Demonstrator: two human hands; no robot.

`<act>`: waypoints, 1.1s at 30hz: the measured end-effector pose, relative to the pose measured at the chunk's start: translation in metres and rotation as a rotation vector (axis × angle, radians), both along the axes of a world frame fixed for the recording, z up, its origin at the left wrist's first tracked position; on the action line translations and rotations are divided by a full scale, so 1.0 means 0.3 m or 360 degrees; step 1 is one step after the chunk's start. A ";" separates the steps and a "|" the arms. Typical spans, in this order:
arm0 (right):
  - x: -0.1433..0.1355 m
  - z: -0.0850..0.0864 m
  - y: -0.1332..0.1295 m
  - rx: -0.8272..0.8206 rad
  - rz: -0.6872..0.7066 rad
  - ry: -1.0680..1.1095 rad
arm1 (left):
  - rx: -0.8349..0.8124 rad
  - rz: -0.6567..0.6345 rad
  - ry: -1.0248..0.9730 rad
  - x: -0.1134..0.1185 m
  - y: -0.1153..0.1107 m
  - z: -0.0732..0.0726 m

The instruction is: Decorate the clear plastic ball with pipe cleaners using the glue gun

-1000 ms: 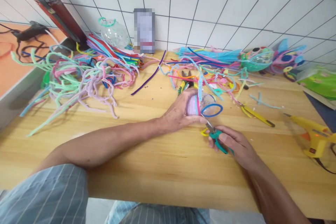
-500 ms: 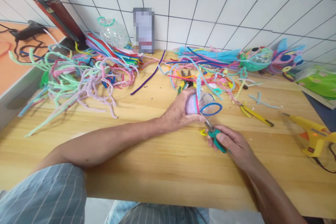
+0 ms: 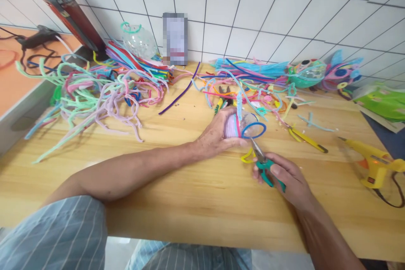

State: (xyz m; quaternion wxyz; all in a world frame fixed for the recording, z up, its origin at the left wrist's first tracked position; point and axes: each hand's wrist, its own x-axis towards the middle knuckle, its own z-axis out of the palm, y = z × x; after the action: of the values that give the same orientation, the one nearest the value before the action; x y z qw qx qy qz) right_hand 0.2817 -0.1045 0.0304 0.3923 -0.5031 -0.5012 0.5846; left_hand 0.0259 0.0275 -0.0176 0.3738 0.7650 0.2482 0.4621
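My left hand [image 3: 218,133] is wrapped round a clear plastic piece [image 3: 231,127] banded in lilac, pink and blue. A blue loop [image 3: 254,130] sticks out from its right side, and a light blue fuzzy stem [image 3: 239,105] stands up from it. My right hand [image 3: 287,177] grips green-handled pliers [image 3: 264,166], their tip just below the blue loop. Whether the tip touches the piece I cannot tell. A bent yellow stem [image 3: 247,157] lies beside the pliers.
Tangled stems [image 3: 91,97] cover the left. Behind are a phone [image 3: 175,39], a red flask [image 3: 63,10] and stem bundles [image 3: 253,67]. A yellow cutter [image 3: 306,139] and a yellow glue gun [image 3: 373,162] lie to the right.
The pliers have drawn back slightly down and right from the piece, and their handles have spread apart. The left hand keeps its hold.
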 end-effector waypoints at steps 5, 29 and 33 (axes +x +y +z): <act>0.070 0.008 -0.036 0.0294 -0.0444 -0.0618 | -0.0005 -0.0055 0.0030 -0.008 -0.006 0.013; -0.142 0.104 0.201 0.0718 -0.0830 -0.0815 | 0.0105 -0.0115 0.0008 -0.014 0.001 0.007; -0.143 0.080 0.209 0.0648 -0.0772 -0.0705 | 0.0198 -0.0134 -0.0018 -0.013 0.005 0.005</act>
State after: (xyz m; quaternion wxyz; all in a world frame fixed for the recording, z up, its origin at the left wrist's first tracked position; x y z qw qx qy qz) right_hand 0.2389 -0.0420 0.0545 0.4935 -0.6328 -0.5461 0.2404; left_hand 0.0221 0.0290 -0.0160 0.3460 0.7938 0.1846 0.4649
